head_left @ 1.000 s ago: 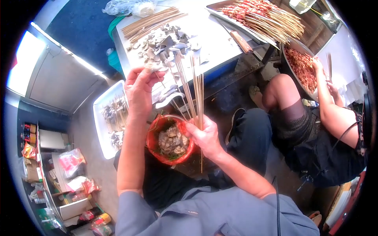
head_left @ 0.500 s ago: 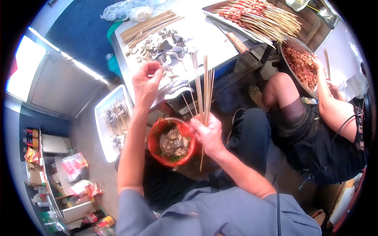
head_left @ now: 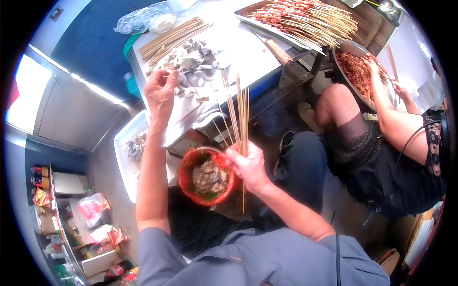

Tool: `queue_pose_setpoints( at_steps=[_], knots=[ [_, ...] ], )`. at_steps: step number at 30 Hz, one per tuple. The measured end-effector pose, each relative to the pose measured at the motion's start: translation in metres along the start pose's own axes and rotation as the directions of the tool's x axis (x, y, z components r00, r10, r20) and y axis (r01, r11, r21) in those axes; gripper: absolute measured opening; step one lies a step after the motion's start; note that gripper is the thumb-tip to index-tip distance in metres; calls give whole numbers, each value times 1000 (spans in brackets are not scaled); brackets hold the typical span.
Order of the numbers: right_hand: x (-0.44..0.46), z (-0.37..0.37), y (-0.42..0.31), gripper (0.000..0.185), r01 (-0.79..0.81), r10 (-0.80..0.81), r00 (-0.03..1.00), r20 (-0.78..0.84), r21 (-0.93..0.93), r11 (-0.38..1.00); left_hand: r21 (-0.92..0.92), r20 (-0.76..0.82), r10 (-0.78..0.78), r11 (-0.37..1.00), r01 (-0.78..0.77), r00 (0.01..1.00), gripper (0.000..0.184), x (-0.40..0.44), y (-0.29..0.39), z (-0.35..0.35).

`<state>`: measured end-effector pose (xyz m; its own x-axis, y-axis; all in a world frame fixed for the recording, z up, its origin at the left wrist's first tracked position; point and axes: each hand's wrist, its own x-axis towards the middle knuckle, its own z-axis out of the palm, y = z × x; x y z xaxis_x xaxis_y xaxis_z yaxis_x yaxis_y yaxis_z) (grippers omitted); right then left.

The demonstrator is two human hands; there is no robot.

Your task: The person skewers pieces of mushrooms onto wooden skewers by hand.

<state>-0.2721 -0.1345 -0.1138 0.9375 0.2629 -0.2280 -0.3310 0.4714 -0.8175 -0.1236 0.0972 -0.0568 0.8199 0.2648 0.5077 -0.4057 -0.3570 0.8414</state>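
My right hand (head_left: 249, 164) is closed round a fanned bunch of bamboo skewers (head_left: 242, 109), their long ends pointing up and away. Grey-white pieces of what look like oyster mushroom (head_left: 208, 114) are threaded at the tip of a skewer on the left of the bunch. My left hand (head_left: 161, 93) is raised at the near left of a pile of torn mushroom pieces (head_left: 193, 59) on the white table (head_left: 224, 31). Its fingers are curled in a pinch; what they hold, if anything, is unclear. Below sits a red-lined bucket (head_left: 182, 176) of mushroom scraps.
Loose skewers (head_left: 174, 38) lie behind the pile. A white tray (head_left: 121, 157) of filled skewers is at left. At right are a knife (head_left: 277, 51), a tray of meat skewers (head_left: 305, 24) and a co-worker's hands at a meat basin (head_left: 339, 71).
My left hand has moved left and slightly up, staying pinched. My right hand has barely moved with the skewers. The co-worker's hand shifts over the meat.
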Motion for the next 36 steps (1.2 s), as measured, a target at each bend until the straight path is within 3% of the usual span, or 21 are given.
queue_pose_setpoints(
  at_steps=[3, 8, 10, 16, 18, 25, 30, 36],
  knots=[
    [-1, 0, 3, 7, -12, 13, 999, 31, -32, 999, -45, -9, -123, 991, 122, 992, 16, -8, 9, -13],
    [-4, 5, 9, 7, -25, 29, 997, 69, -46, 999, -64, -44, -97, 993, 94, 994, 14, -13, -5, -20],
    [-3, 6, 12, 7, -25, 28, 998, 60, -43, 999, -229, -99, -96, 971, 72, 990, 12, -13, -13, -21],
    [3, 4, 16, 8, -18, 21, 999, 28, -105, 994, -67, -101, -229, 973, 223, 968, 19, -24, -17, -38],
    [4, 4, 16, 8, -24, 27, 999, 22, -104, 994, -169, -93, -204, 968, 187, 975, 16, -30, -15, -39],
    [8, 8, 17, 7, -25, 25, 1000, 16, -12, 1000, -271, -56, -224, 941, 201, 973, 12, -42, 0, -43],
    [4, 10, 15, 8, 0, 8, 998, 55, -136, 991, -494, 31, -410, 787, 371, 911, 14, -50, 14, -39],
    [1, 9, 17, 8, 41, -26, 996, 88, -174, 984, -596, 101, -458, 682, 422, 883, 14, -53, 18, -40]
  ],
)
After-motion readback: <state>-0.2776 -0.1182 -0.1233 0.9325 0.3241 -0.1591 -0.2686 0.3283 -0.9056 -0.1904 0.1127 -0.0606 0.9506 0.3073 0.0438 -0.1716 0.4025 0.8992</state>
